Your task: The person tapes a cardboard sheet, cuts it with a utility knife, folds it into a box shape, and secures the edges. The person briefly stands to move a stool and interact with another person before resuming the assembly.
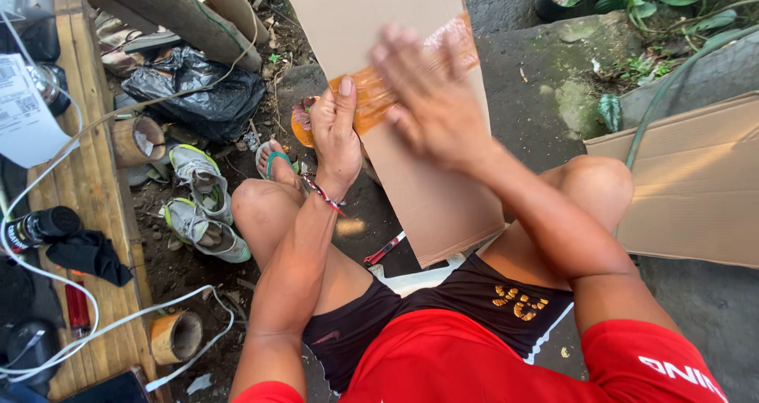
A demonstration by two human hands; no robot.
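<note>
A flat brown cardboard box (427, 182) stands between my knees, leaning away from me. A band of clear brownish packing tape (379, 95) runs across its face. My left hand (336, 138) grips the box's left edge, thumb up, pressed on the tape's end beside an orange tape roll (301, 130). My right hand (427, 87), blurred and with spread fingers, lies flat on the tape near the box's middle. It holds nothing.
A second cardboard sheet (696, 182) lies at right. Red-handled cutter (384, 250) on the ground by my thigh. Shoes (202, 205), a black plastic bag (205, 95), white cables (118, 324) and a wooden bench (87, 182) crowd the left.
</note>
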